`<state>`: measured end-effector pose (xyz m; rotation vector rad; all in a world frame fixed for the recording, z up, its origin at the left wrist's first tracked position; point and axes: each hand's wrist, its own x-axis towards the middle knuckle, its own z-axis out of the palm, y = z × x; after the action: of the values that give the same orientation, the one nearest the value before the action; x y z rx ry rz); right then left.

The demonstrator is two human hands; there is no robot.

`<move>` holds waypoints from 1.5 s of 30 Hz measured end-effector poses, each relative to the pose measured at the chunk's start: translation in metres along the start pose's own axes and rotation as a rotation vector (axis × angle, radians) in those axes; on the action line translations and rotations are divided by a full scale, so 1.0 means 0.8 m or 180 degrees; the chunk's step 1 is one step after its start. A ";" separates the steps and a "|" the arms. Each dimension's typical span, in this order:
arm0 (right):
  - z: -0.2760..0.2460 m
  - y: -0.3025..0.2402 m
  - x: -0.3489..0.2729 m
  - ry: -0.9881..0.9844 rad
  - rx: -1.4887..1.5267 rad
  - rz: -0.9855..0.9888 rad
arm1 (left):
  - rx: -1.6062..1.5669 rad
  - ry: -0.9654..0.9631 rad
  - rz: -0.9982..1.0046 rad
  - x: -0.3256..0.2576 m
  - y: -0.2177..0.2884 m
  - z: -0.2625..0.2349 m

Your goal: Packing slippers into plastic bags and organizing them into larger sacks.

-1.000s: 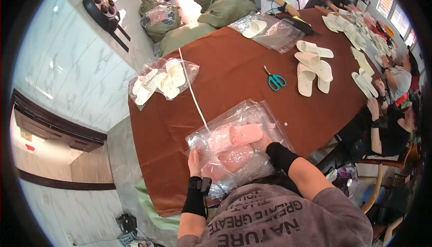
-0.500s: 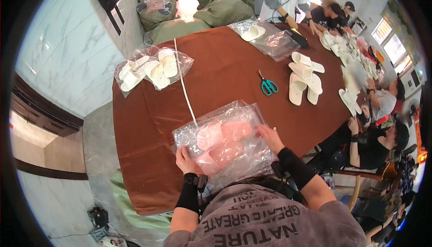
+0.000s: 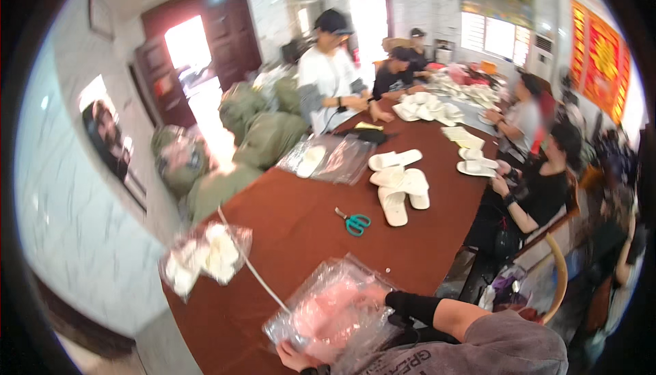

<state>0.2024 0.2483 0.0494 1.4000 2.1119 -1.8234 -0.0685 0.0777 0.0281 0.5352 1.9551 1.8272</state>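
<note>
A clear plastic bag (image 3: 285,322) lies on the brown-covered table close to me, with pink slippers (image 3: 321,313) inside it. My left hand (image 3: 294,356) grips the bag's near left edge. On the right side of the same bag rests my right hand (image 3: 373,296); motion blur hides how its fingers are bent. Teal-handled scissors (image 3: 357,224) lie farther off. Beyond them sits a cluster of loose cream slippers (image 3: 393,203).
To the left is a bag of white slippers (image 3: 205,260), beside a white strip (image 3: 254,274) running toward me. Another clear bag (image 3: 347,159) with a slipper lies at the far edge. Co-workers sit and stand around the brown table (image 3: 301,211); green sacks (image 3: 270,139) fill the floor behind.
My view has tilted up and turned right, so the room and co-workers show more. Both hands stay at the bag of pink slippers; the right has come down onto it.
</note>
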 end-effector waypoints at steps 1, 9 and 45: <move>0.010 -0.002 0.000 0.0329 -0.0234 -0.0114 | 0.0450 0.0197 -0.0027 -0.020 0.038 0.003; 0.038 0.078 0.151 0.1737 -0.1658 -0.1572 | 0.0795 0.0446 0.0357 -0.040 0.074 0.007; 0.016 0.090 0.096 0.1725 0.1073 0.0289 | 0.1561 0.0343 0.0923 -0.019 0.022 0.002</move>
<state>0.1942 0.2775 -0.0524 2.2499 1.9372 -2.0059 -0.0546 0.0718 0.0461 0.9281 2.5265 1.5457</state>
